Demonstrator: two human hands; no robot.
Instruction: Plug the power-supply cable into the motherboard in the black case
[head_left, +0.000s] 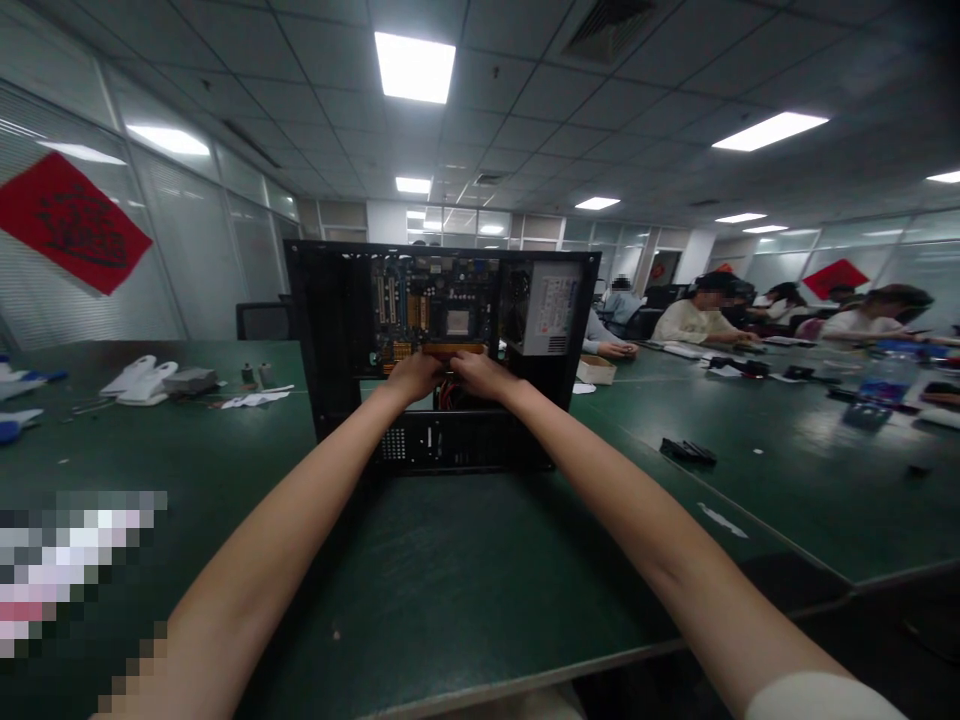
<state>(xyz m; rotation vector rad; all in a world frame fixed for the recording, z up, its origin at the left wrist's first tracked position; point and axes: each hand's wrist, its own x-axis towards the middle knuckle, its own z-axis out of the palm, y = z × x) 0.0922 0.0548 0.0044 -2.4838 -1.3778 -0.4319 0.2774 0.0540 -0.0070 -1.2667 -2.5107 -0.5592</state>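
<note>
A black computer case [442, 250] stands upright on the green table, its open side facing me. Inside is a motherboard [476, 290], with a pale square processor socket area [457, 322] and several expansion slots. Both my hands reach into the case at the board's lower edge. My left hand [416, 377] has its fingers bent at the left part of an orange-yellow strip [454, 350], which looks like a memory slot or stick. At the strip's right part, my right hand [484, 375] is bent likewise. Whatever lies between the fingertips is hidden.
A power supply [551, 310] sits at the case's upper right; wires [450, 395] hang below the hands. Left are a grey block [190, 381] and white items [141, 380]. Right are a small box [596, 370], a black piece [688, 451] and a water bottle [889, 375]. Several people sit beyond.
</note>
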